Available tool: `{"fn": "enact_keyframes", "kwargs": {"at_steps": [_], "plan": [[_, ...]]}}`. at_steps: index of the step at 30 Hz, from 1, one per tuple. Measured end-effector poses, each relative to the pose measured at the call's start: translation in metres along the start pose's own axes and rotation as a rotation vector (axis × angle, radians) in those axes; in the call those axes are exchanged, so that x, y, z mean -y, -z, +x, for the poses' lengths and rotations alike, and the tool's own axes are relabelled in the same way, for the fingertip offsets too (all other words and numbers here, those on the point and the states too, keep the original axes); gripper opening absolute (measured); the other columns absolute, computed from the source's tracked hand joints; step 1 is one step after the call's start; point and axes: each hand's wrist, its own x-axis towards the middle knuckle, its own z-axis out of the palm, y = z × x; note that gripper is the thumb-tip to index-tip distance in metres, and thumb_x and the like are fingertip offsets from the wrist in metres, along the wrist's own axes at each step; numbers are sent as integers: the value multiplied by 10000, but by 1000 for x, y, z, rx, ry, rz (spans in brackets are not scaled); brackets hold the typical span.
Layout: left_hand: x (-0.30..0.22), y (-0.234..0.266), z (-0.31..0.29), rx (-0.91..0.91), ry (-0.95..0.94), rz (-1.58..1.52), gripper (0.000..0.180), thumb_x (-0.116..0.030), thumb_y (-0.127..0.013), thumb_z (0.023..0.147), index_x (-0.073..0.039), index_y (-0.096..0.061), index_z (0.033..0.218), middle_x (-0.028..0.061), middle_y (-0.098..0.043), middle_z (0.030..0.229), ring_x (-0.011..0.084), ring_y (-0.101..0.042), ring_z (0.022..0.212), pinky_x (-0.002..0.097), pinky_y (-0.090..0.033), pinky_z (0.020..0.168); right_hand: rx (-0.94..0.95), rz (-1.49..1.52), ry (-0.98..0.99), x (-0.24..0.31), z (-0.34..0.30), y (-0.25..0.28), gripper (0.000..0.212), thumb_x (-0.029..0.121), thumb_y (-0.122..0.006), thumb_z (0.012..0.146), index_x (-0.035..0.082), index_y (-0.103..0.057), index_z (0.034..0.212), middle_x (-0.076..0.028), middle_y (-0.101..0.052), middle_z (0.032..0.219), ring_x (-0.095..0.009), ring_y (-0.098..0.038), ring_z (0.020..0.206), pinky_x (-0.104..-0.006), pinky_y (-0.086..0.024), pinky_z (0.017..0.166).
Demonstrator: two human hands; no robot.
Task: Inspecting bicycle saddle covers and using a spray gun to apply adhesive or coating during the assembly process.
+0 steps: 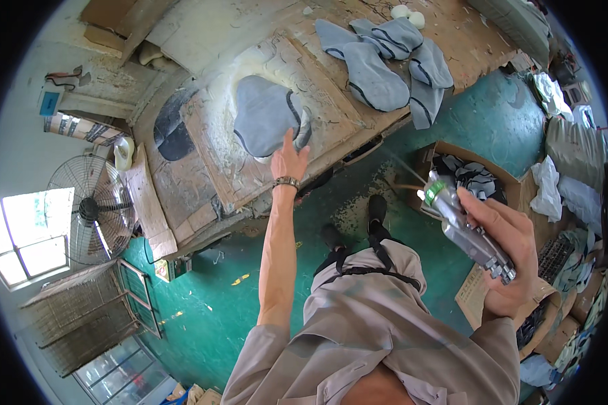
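Note:
My left hand point(290, 163) reaches over the workbench with its index finger stretched out, touching the near right edge of a grey fabric piece point(263, 111) with black edging. That piece lies rounded on a board point(213, 158) coated with whitish residue, and a pale rim shows under its near edge. Beside the fingertips is a narrow grey strip point(305, 128). Well to the right, my right hand point(510, 236) is closed around a metal spray gun point(463, 226) with a green ring near its nozzle. The gun is held in the air, its nozzle towards the bench.
Several grey black-edged fabric pieces point(378, 71) lie on the bench's far right, near white rounded objects point(409, 15). A cardboard box point(446, 152) of dark and grey pieces stands on the floor beyond the gun. A wire-caged fan point(91, 209) stands left.

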Motion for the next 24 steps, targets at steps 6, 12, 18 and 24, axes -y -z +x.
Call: {"fn": "enact_keyframes", "kwargs": {"at_steps": [6, 12, 18, 24], "plan": [[9, 6, -16, -84, -22, -247, 726, -305, -751, 876, -154, -463, 1524, 154, -738, 829, 347, -710, 806, 460, -539, 772, -97, -87, 134, 33, 34, -18, 652, 436, -673, 867, -2, -653, 1349, -114, -664, 805, -257, -684, 700, -324, -507, 609], [48, -10, -110, 149, -53, -523, 463, -226, -763, 891, -97, -666, 1325, 98, -705, 773, 256, -676, 706, 381, -538, 699, -118, -206, -24, 64, 32, -32, 541, 279, -754, 775, 3, -730, 1240, -105, -680, 890, -197, -647, 761, -312, -482, 706], [166, -77, -212, 266, 186, -396, 439, -282, -775, 880, -98, -700, 1271, 105, -746, 813, 218, -728, 755, 353, -558, 725, 6, -383, 196, 76, 26, -28, 613, 192, -835, 717, 1, -700, 1283, -80, -655, 779, -209, -641, 637, -318, -471, 556], [195, -69, -232, 139, 397, -471, 399, -227, -763, 882, -74, -713, 1247, 84, -751, 815, 198, -723, 764, 337, -563, 748, -13, -238, 143, 82, 23, -50, 520, 319, -773, 730, -44, -770, 1102, -64, -601, 699, -169, -568, 601, -298, -382, 543]]}}
